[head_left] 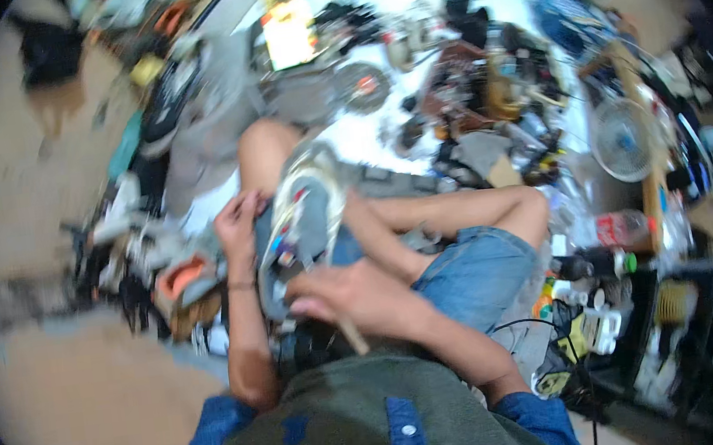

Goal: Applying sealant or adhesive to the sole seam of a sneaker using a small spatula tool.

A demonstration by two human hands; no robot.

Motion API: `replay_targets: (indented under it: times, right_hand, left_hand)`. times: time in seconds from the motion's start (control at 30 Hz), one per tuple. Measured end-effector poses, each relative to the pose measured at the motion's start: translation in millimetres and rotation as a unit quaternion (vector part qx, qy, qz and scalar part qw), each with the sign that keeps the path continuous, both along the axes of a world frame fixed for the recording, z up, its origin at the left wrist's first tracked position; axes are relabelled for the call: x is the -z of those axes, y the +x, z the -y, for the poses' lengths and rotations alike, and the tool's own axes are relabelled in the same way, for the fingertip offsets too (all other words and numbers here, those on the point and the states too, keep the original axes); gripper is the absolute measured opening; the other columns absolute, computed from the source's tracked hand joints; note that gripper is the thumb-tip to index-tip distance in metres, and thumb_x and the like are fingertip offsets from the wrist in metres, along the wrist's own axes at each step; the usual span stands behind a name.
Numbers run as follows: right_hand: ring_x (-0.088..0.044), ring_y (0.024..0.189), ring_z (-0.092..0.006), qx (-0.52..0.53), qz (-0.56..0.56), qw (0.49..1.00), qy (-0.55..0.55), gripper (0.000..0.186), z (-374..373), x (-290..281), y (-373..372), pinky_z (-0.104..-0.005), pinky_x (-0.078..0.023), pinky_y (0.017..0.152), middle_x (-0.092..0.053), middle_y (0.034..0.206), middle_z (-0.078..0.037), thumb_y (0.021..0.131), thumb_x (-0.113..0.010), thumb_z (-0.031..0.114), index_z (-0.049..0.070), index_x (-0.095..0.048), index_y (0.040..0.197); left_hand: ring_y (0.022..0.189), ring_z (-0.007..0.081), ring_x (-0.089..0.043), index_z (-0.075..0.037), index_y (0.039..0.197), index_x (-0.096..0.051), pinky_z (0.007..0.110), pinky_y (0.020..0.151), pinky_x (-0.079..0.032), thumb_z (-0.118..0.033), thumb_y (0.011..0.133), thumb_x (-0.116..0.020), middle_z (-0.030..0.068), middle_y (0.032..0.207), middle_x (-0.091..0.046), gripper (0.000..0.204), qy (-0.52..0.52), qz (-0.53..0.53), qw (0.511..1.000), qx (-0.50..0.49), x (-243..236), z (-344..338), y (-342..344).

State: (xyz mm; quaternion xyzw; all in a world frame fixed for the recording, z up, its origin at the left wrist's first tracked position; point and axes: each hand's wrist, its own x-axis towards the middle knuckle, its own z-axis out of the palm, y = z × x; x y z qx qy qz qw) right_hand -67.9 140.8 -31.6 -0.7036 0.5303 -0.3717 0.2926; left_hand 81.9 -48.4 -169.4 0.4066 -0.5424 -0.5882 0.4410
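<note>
A grey shoe with a pale edge (310,215) lies across my lap, tilted lengthwise away from me. My left hand (238,225) is beside its left edge, thumb and fingers pinched together; whatever is between them is too small to make out. Over the near end of the shoe, my right hand (352,298) is closed round a tool with a light wooden handle (352,335). The handle sticks out below the fist, while the tool's working end is hidden and blurred. Small red and blue patches show on the shoe's upward-facing side.
Beyond my legs lie a round disc (362,87), a yellow box (287,25) and a brown tray (456,79) of small parts. Piled shoes (182,277) flank my left. To the right are a white fan (621,139), a plastic bottle (624,228) and a black cable (576,356).
</note>
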Motion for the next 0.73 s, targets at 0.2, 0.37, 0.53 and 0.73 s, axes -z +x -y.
replay_targets:
  times: [0.2,0.37,0.53,0.73]
  right_hand:
    - [-0.065,0.07,-0.035,-0.045,-0.098,0.994,-0.021,0.029,-24,5,13,-0.0444,-0.051,0.057,-0.058,0.084,-0.014,0.098,-0.053,0.034,0.007,-0.045,0.102]
    - [-0.064,0.073,-0.0365,-0.05,-0.071,0.996,0.006,0.031,-21,13,10,-0.0459,-0.05,0.06,-0.056,0.083,-0.014,0.098,-0.052,0.037,0.006,-0.045,0.1]
    - [-0.06,0.083,-0.0363,-0.031,0.034,0.995,-0.088,0.031,-12,24,-6,-0.043,-0.049,0.069,-0.056,0.087,-0.014,0.095,-0.059,0.031,0.003,-0.048,0.101]
    - [-0.062,0.08,-0.0274,0.249,0.187,0.923,-0.228,0.038,-4,13,-58,-0.0383,-0.05,0.067,-0.056,0.092,-0.012,0.086,-0.076,0.029,0.004,-0.049,0.094]
  left_hand:
    - [0.07,0.0087,-0.059,0.005,0.098,-0.067,0.021,0.065,-0.047,-0.01,0.091,-0.069,0.009,0.084,-0.07,0.016,-0.016,-0.085,0.996,-0.003,9,12,-10]
    - [0.068,0.0092,-0.059,0.003,0.102,-0.062,0.022,0.062,-0.047,-0.013,0.095,-0.063,0.009,0.082,-0.068,0.018,-0.051,-0.056,0.997,-0.034,14,17,-4]
    - [0.062,0.0101,-0.059,0.0,0.102,-0.059,0.022,0.057,-0.047,-0.013,0.097,-0.06,0.0085,0.078,-0.067,0.013,-0.043,-0.073,0.996,-0.022,21,28,-12]
    - [0.066,0.0129,-0.06,-0.002,0.103,-0.058,0.022,0.06,-0.047,-0.016,0.096,-0.062,0.0097,0.078,-0.066,0.016,-0.035,-0.121,0.99,-0.059,10,20,-16]
